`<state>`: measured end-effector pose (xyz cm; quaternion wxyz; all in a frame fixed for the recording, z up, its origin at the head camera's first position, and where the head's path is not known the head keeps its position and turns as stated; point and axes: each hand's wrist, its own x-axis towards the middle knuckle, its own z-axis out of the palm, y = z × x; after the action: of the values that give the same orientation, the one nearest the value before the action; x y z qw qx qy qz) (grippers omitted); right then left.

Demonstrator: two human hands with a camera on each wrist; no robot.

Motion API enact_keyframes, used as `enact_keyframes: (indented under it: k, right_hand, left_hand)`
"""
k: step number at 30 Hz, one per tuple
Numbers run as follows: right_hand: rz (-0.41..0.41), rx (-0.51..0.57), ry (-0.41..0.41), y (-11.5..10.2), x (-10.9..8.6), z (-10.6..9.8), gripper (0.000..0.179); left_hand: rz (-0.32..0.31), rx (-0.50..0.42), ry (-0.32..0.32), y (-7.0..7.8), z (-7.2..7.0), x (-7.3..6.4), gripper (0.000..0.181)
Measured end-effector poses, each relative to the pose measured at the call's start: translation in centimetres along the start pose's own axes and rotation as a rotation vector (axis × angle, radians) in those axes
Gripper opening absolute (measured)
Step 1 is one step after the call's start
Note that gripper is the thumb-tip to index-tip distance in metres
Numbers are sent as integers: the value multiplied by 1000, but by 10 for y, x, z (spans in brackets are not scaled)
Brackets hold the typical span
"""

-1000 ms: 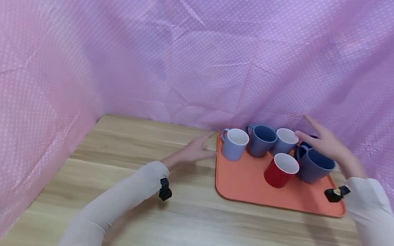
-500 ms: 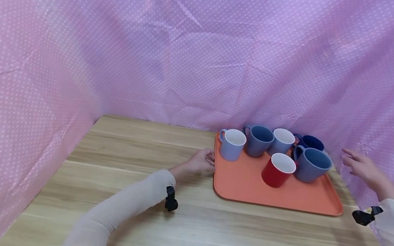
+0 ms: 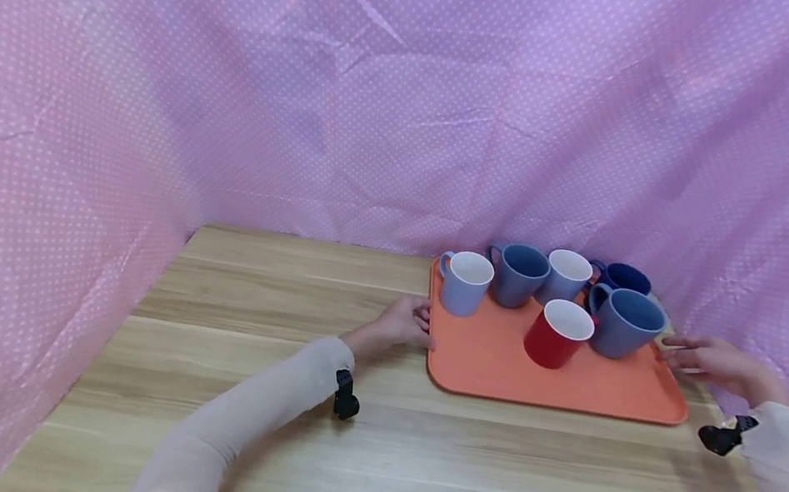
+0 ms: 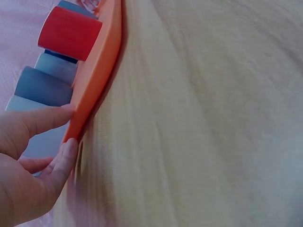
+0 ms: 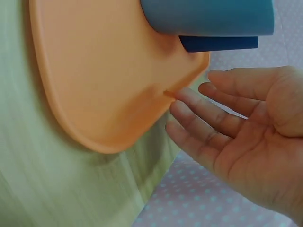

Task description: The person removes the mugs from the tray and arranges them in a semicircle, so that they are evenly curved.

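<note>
An orange tray lies on the wooden table and bears several upright mugs. At its left edge my left hand pinches the rim, thumb over the top and fingertips against the outer side. Across the tray, my right hand is at the right edge. Its fingers are extended, with fingertips right at the rim in the right wrist view. Closest to that hand is a large blue-grey mug. A pale lilac mug stands by the left hand, and a red mug sits near the middle.
Along the tray's back stand a slate-blue mug, another pale mug and a dark blue mug. Pink dotted cloth hangs behind and beside the table, close to the tray's back and right sides.
The left hand has moved right onto the tray's rim and grips it. The right hand has left the mugs, swung out to the right, then lowered to the right edge. The mugs stay put.
</note>
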<state>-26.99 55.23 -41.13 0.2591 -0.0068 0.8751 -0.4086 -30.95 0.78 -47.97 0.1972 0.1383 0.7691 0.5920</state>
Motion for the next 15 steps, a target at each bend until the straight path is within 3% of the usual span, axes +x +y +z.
enact_keyframes:
  k: [6, 12, 15]
  right_hand:
    - [7, 30, 50, 6, 3, 1, 59]
    - [-6, 120, 5, 14, 4, -2, 33]
    - [-16, 149, -17, 17, 5, -2, 29]
  left_hand:
    - [43, 34, -3, -2, 1, -2, 79]
    - [34, 18, 6, -5, 4, -3, 82]
    - [20, 18, 17, -5, 5, -6, 83]
